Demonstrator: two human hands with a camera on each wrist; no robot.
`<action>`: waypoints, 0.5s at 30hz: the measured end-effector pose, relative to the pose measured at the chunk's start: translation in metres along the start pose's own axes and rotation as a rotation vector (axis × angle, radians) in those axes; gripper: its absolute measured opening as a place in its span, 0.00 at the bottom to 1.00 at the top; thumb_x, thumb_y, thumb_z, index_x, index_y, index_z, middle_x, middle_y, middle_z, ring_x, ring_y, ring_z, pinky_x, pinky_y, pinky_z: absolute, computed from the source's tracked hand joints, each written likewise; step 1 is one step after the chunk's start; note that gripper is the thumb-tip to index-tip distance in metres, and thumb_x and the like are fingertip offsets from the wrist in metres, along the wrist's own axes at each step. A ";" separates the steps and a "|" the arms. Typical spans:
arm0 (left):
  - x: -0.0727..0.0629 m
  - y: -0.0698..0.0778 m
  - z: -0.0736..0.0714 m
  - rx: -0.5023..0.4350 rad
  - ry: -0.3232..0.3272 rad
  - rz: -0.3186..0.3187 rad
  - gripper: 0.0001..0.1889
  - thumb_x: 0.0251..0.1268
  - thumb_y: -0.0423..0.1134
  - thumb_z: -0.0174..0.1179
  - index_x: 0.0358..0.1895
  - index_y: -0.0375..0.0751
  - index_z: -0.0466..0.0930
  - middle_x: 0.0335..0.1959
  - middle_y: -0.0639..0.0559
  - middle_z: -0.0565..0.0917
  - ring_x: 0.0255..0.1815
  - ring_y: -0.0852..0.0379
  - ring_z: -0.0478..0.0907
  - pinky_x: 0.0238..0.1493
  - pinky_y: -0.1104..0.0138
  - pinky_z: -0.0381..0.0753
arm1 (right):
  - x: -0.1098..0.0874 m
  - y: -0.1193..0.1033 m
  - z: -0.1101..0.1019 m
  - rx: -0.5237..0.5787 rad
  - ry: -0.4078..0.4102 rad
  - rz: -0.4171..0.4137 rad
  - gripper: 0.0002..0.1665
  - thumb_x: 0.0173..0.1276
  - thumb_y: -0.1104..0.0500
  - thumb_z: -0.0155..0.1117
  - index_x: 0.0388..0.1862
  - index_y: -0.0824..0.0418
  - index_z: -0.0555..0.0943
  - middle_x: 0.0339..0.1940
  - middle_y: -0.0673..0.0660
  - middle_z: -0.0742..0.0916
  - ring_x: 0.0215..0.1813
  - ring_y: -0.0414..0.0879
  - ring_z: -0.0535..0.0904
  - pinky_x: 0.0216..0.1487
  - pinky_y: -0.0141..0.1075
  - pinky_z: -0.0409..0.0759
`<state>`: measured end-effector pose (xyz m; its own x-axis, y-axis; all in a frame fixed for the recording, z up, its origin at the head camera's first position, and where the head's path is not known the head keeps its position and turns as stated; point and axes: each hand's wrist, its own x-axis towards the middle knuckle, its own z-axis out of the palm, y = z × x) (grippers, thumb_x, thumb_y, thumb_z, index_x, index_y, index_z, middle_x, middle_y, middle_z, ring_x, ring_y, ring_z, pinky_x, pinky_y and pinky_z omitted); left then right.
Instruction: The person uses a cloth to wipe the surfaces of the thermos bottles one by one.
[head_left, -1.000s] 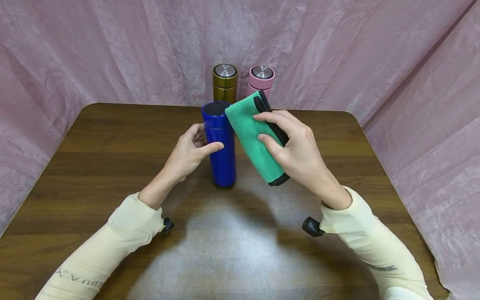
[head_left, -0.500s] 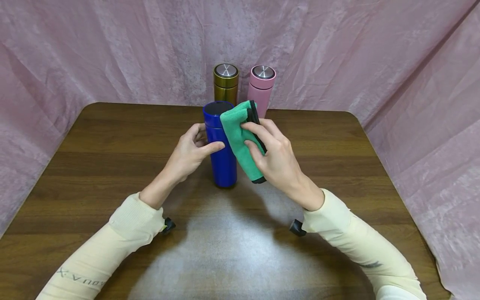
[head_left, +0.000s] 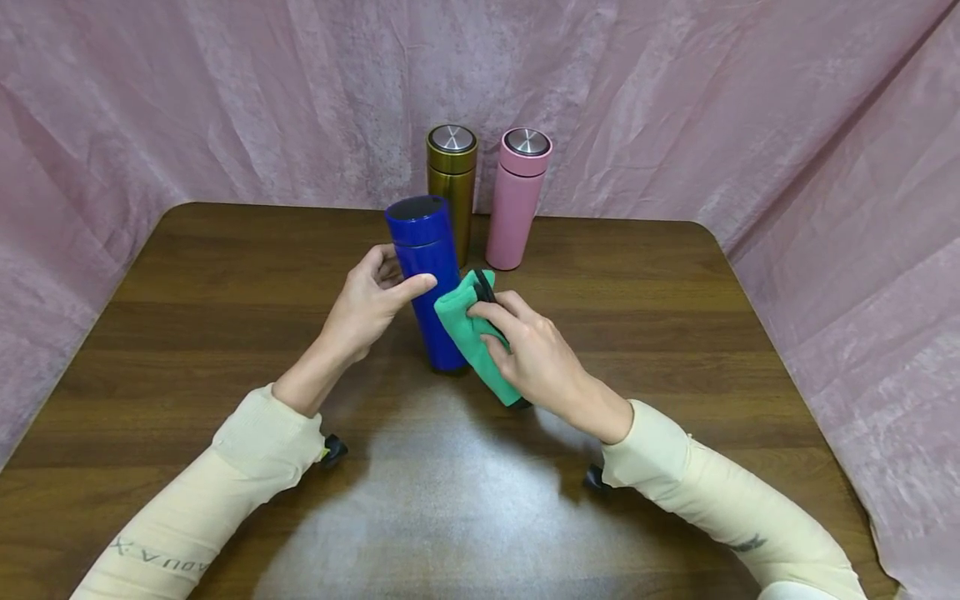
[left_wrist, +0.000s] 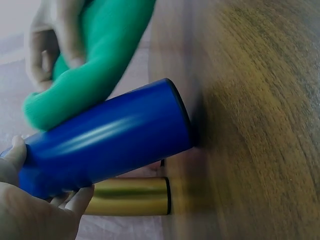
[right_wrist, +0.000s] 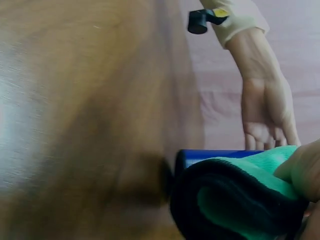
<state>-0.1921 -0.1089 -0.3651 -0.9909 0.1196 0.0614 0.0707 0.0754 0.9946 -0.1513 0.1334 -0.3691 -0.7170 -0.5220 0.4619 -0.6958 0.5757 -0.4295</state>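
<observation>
My left hand point(head_left: 367, 304) grips a blue thermos flask point(head_left: 429, 275) around its upper body, thumb across the front. The flask leans to the left, its base close over the table, and its dark top faces up. In my right hand point(head_left: 536, 350) is a folded green cloth point(head_left: 472, 342) with black edging, pinched between thumb and fingers. The cloth lies against the flask's right side, on its lower half. In the left wrist view the green cloth point(left_wrist: 95, 75) bends along the side of the blue flask point(left_wrist: 115, 135).
Behind the blue flask stand a gold thermos flask point(head_left: 453, 179) and a pink thermos flask point(head_left: 517, 200), both upright with silver lid tops. The brown wooden table point(head_left: 225, 333) ends at the back against a pink curtain point(head_left: 300, 100).
My right hand has come left and down with the cloth, from beside the flask's top to its lower side. The blue flask, upright earlier, now tilts left. More of the pink flask shows.
</observation>
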 end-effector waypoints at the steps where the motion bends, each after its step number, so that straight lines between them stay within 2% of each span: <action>1: 0.000 0.000 0.000 -0.006 0.005 -0.004 0.33 0.69 0.41 0.70 0.71 0.32 0.66 0.67 0.37 0.77 0.69 0.44 0.75 0.72 0.54 0.72 | -0.003 0.000 0.000 -0.006 -0.033 0.015 0.20 0.68 0.72 0.69 0.58 0.62 0.82 0.51 0.59 0.82 0.34 0.50 0.81 0.33 0.41 0.83; 5: 0.000 0.001 0.001 -0.008 0.014 -0.019 0.35 0.69 0.41 0.70 0.72 0.32 0.65 0.67 0.38 0.77 0.68 0.44 0.76 0.71 0.54 0.72 | -0.014 0.001 0.002 -0.040 -0.138 0.065 0.20 0.68 0.72 0.68 0.57 0.60 0.83 0.51 0.59 0.83 0.36 0.49 0.82 0.36 0.42 0.84; 9: -0.001 0.002 0.003 0.012 0.019 -0.029 0.37 0.69 0.43 0.71 0.74 0.35 0.64 0.67 0.39 0.77 0.66 0.45 0.77 0.70 0.54 0.73 | -0.021 0.002 0.004 -0.074 -0.248 0.073 0.19 0.69 0.72 0.65 0.56 0.60 0.84 0.48 0.57 0.82 0.36 0.48 0.80 0.35 0.40 0.82; 12: -0.002 0.003 0.005 0.028 0.021 -0.032 0.38 0.69 0.44 0.71 0.76 0.36 0.63 0.67 0.40 0.77 0.66 0.45 0.77 0.70 0.54 0.74 | -0.022 0.002 0.003 -0.084 -0.359 0.088 0.19 0.70 0.72 0.65 0.57 0.60 0.84 0.47 0.57 0.82 0.36 0.46 0.80 0.35 0.38 0.82; 15: -0.003 0.004 0.007 0.031 0.026 -0.029 0.39 0.69 0.44 0.71 0.77 0.37 0.62 0.68 0.40 0.76 0.66 0.45 0.77 0.70 0.54 0.74 | -0.016 0.003 0.000 -0.074 -0.495 0.141 0.19 0.70 0.70 0.66 0.58 0.59 0.84 0.47 0.55 0.82 0.38 0.46 0.80 0.37 0.38 0.81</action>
<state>-0.1878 -0.1018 -0.3624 -0.9952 0.0909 0.0352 0.0451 0.1093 0.9930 -0.1420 0.1438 -0.3780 -0.7500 -0.6609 -0.0261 -0.5989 0.6953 -0.3972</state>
